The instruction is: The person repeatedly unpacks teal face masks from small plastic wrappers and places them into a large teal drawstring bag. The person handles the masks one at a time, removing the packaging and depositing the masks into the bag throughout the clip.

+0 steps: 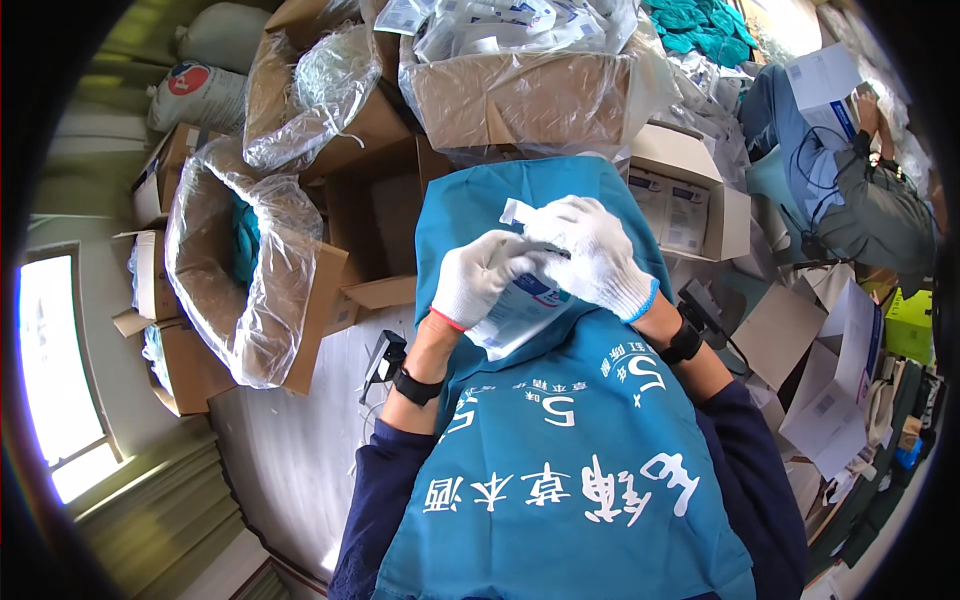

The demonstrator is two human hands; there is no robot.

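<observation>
Both of my hands wear white knit gloves and meet over a teal apron that lies across my lap. My left hand grips a flat white and blue pouch from the left. My right hand pinches the pouch's upper end, where a small white tab sticks out. The pouch is partly hidden under my fingers. Black bands sit on both wrists.
A cardboard box lined with clear plastic stands at my left. A box of white packets is ahead, and a smaller open box is at the right. Another person sits at the far right among loose papers.
</observation>
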